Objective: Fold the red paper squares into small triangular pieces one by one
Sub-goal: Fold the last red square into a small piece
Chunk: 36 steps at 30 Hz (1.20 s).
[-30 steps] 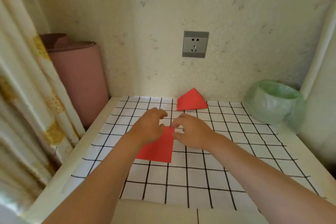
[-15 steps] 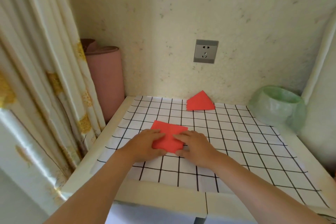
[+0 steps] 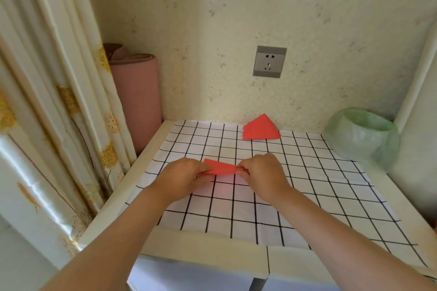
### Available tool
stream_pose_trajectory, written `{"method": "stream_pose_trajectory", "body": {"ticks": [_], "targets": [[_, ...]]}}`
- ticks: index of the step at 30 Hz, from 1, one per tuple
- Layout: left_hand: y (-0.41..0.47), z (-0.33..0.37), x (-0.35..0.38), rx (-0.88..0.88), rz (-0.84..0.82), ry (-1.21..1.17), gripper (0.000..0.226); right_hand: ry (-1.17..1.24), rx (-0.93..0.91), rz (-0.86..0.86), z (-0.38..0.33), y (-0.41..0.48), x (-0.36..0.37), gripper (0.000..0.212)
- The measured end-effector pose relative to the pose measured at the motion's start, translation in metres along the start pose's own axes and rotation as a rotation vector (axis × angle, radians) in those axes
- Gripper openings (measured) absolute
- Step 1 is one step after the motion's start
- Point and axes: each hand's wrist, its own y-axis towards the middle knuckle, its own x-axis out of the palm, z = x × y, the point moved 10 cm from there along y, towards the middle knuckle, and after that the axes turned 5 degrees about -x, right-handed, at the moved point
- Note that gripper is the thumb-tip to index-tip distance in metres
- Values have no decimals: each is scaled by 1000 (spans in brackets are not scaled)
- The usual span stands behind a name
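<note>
Both hands are in at the middle of the tabletop (image 3: 151, 151), and the red paper (image 3: 221, 168) is stretched between them. The left hand (image 3: 182, 177) pinches the paper's left end and the right hand (image 3: 264, 172) pinches its right end. The 2 hands sit near each other, with only a short strip of red showing in the gap. The fingers are curled in tight on both sides, so the fingertips themselves are hidden. The paper reads as a low, flattened shape, seen nearly edge-on. Whether it is doubled over or just tilted, I cannot tell. A faint pink glow falls on the checked cloth (image 3: 307, 196) right under it, so it looks held just off the surface rather than lying flat.

Well behind the hands, at the far edge of the cloth against the wall (image 3: 212, 30), lies a stack of red triangles (image 3: 260, 129). Its left edge is jagged with layered corners, and its peak leans up against the wall. Above it on the wall there is 1 grey socket (image 3: 269, 61). In the far right corner, a pale green bag (image 3: 361, 134) lines a round container, resting on the cloth's corner. At the left, a pink roll (image 3: 137, 97) stands upright beside the tabletop, tucked between the wall and a cream curtain (image 3: 47, 101) with yellow flowers.
</note>
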Motion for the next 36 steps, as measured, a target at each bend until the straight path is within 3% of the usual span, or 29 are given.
{"method": "stream_pose_trajectory", "body": {"ticks": [8,13,15,19,22,24,26,32,36], "targets": [[0,28,12,-14,-81,-52,23,-206,-99,-148,-5,-18,-11,21],[6,74,38,80,-182,-178,23,-114,-31,-278,5,-47,-19,20],[12,91,47,114,-200,-151,14,14,22,-323,15,-56,-21,27],[25,106,57,93,-247,-192,24,575,400,-435,59,-79,-14,56],[33,110,65,62,-309,-240,40,696,526,-371,92,-87,-13,49],[37,115,72,60,-366,-276,33,640,524,-331,106,-85,-13,37],[41,122,78,70,-421,-299,22,438,487,-315,120,-83,-12,22],[44,133,82,103,-523,-320,33,148,346,-363,119,-78,10,58],[42,131,84,92,-549,-326,44,103,281,-345,109,-71,15,53]]}}
